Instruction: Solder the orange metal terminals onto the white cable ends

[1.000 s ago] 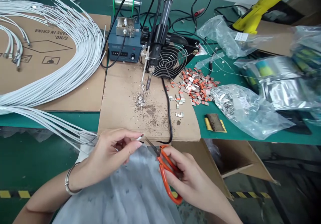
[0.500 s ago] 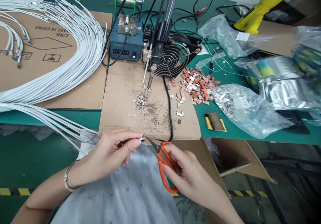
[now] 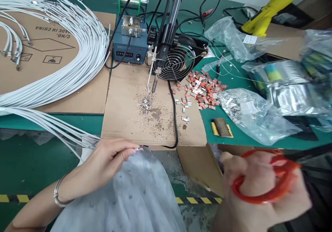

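Note:
My left hand (image 3: 111, 164) pinches the end of a white cable (image 3: 139, 149) between thumb and fingertips, just in front of the cardboard mat's near edge. Thin wire tips, one reddish and one dark, stick out past the fingers. Several white cables (image 3: 59, 128) run from the left toward this hand. Far to the right, my right hand (image 3: 256, 176) is smeared by motion. Orange-handled scissors (image 3: 285, 169) hang on its fingers, their dark blades pointing away to the right, apart from the cable.
A cardboard mat (image 3: 121, 121) bears metal scraps (image 3: 145, 104) below a mounted soldering iron (image 3: 162, 55). Behind stand a blue control box (image 3: 127, 52) and a round fan (image 3: 173, 62). Orange-and-metal connectors (image 3: 203, 88), a plastic bag (image 3: 259, 114) and a sponge (image 3: 221, 127) lie right; a cable bundle (image 3: 88, 62) left.
My right hand has swung the scissors from the cable end out to the far right, turning the blades away. My left hand has shifted slightly left, still pinching the cable.

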{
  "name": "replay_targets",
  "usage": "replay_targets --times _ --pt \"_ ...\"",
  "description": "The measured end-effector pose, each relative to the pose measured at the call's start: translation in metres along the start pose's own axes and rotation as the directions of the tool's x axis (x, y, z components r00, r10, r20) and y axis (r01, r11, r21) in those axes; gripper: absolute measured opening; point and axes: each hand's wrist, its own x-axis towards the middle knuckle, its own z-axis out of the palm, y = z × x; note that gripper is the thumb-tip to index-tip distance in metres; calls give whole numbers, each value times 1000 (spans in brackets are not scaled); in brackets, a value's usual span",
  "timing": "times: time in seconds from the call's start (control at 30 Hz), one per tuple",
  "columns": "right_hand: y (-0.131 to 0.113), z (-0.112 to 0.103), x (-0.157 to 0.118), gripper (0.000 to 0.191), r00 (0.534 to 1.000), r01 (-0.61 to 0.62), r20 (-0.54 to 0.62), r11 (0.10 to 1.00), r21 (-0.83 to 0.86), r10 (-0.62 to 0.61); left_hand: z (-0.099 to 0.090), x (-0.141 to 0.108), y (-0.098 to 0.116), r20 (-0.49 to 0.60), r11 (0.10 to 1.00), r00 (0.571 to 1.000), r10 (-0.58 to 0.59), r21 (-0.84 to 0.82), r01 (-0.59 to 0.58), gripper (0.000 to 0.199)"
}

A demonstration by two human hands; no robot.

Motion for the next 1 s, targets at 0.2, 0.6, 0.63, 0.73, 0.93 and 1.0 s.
replay_targets --times 0.2,0.6,0.63,0.73,0.93,1.0 --pt "0 7 6 8 854 210 507 969 -133 -115 2 4 -3 35 990 999 -14 -143 19 26" --pt "-14 15 12 5 637 552 709 821 -146 -302 7 7 -2 81 939 995 -63 -334 87 30" --pt "-14 16 12 6 634 557 711 818 -146 -304 7 7 -2 88 936 994 -65 -340 92 30" --pt "-13 18 11 7 633 557 711 818 -143 -306 8 7 -2 98 936 993 -66 -339 96 30" --pt "-13 19 12 7 643 539 706 830 -141 -298 10 8 1 103 943 993 -52 -323 83 30" --pt "-13 19 12 7 641 536 708 833 -136 -297 10 8 1 105 939 993 -56 -333 88 30"
